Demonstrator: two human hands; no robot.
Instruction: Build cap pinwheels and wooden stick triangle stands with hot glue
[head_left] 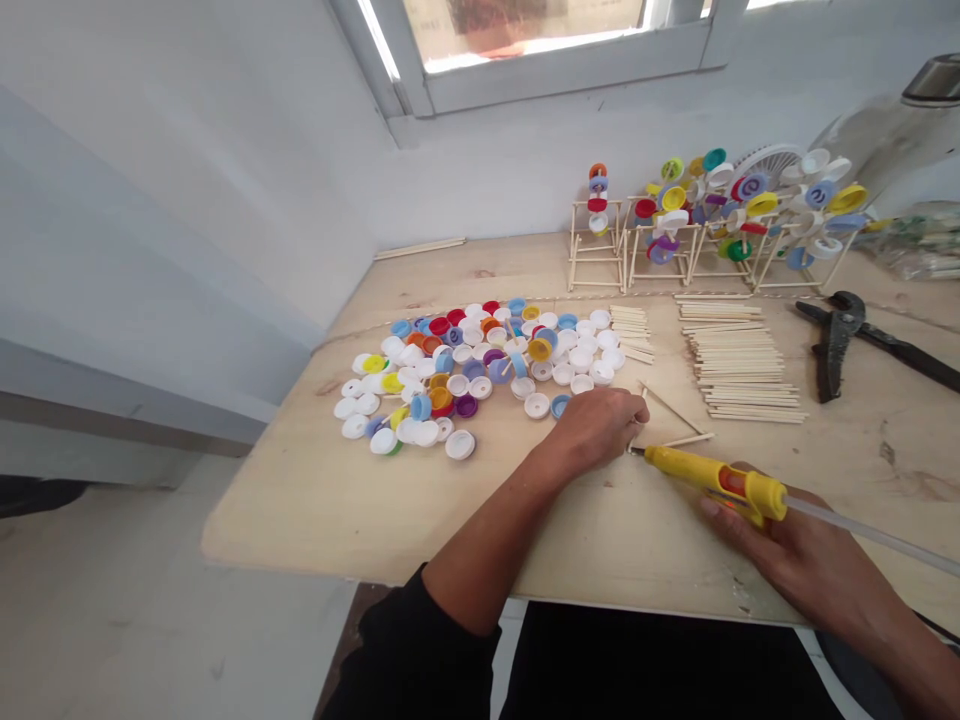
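Note:
My right hand (pixel 799 550) is wrapped round a yellow hot glue gun (pixel 694 470) lying on its side, a long clear glue stick (pixel 862 522) running out of its back. Its dark nozzle touches or nearly touches the low end of a short wooden stick (pixel 643 400) at my left hand. My left hand (pixel 604 425) is closed, fingers pinched on that stick and partly hidden by the knuckles. Just beyond the nozzle, two thin wooden sticks (pixel 679 410) meet at a corner on the table.
Many bottle caps (pixel 461 445) lie heaped at the left. Behind my hands are short sticks (pixel 631 332), a pile of longer sticks (pixel 742 365) and black-handled pliers (pixel 836 335). Stick frames with cap wheels (pixel 660 235) stand along the wall. The wooden table's (pixel 300 510) edge runs near me.

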